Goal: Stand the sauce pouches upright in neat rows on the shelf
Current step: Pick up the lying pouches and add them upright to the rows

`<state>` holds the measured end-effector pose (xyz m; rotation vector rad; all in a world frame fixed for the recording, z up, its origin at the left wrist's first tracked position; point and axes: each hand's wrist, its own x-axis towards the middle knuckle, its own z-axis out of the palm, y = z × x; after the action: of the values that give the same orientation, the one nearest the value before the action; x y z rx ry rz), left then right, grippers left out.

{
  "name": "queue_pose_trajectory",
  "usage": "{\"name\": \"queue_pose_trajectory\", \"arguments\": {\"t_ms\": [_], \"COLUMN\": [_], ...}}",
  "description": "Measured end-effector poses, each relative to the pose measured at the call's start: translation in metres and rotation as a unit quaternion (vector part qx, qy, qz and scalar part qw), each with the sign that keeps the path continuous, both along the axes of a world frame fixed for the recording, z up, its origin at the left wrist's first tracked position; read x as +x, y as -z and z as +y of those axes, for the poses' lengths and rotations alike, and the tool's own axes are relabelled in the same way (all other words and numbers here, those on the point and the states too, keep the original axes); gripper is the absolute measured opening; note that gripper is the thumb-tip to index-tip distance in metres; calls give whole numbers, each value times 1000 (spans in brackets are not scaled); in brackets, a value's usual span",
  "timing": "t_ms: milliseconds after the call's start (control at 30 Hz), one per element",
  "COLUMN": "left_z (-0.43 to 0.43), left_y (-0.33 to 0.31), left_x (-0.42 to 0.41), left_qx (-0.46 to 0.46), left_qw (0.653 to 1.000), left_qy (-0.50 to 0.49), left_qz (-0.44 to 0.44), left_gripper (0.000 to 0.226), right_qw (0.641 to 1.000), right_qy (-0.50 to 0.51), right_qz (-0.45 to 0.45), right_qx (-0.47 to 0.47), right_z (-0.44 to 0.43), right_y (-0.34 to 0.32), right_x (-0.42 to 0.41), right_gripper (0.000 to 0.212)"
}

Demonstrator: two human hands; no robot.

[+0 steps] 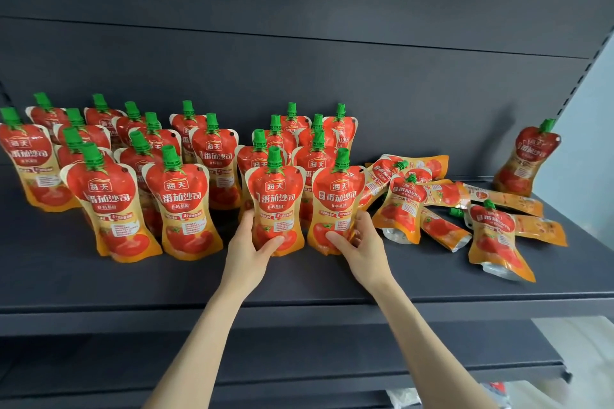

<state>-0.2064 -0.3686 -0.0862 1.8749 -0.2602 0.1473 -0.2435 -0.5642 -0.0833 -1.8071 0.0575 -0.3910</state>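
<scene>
Hands both gripping | left hand (250, 251) curled round pouch (275, 209), right hand (360, 244) round next pouch (336, 209), upright at shelf (299, 282) front | pile (442, 209) flat to right | risk: soft bases, release tips the row

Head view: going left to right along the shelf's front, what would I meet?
First upright pouch → second upright pouch → left hand → left-held pouch → right-held pouch → right hand → heap of fallen pouches → lone upright pouch, farther back.
</scene>
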Motion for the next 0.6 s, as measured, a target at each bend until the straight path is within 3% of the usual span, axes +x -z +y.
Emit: {"name": "queue_pose_trajectory", "arguments": {"t_ms": [433, 600], "left_z": [-5, -3], "left_y": [-2, 5], "left_x": [-3, -13], "left_qx": [8, 23], "left_qw": [1000, 998], "left_qy": [-13, -49], "left_qz": [6, -21], "left_gripper": [63, 69], "right_qw": [1000, 999], "right_qy": [11, 16], "right_qz": [25, 26], "right_qx": [3, -37], "right_z": [4, 1], "right_y": [-4, -6], "right_x": [-5, -13], "right_gripper": [47, 54]}}
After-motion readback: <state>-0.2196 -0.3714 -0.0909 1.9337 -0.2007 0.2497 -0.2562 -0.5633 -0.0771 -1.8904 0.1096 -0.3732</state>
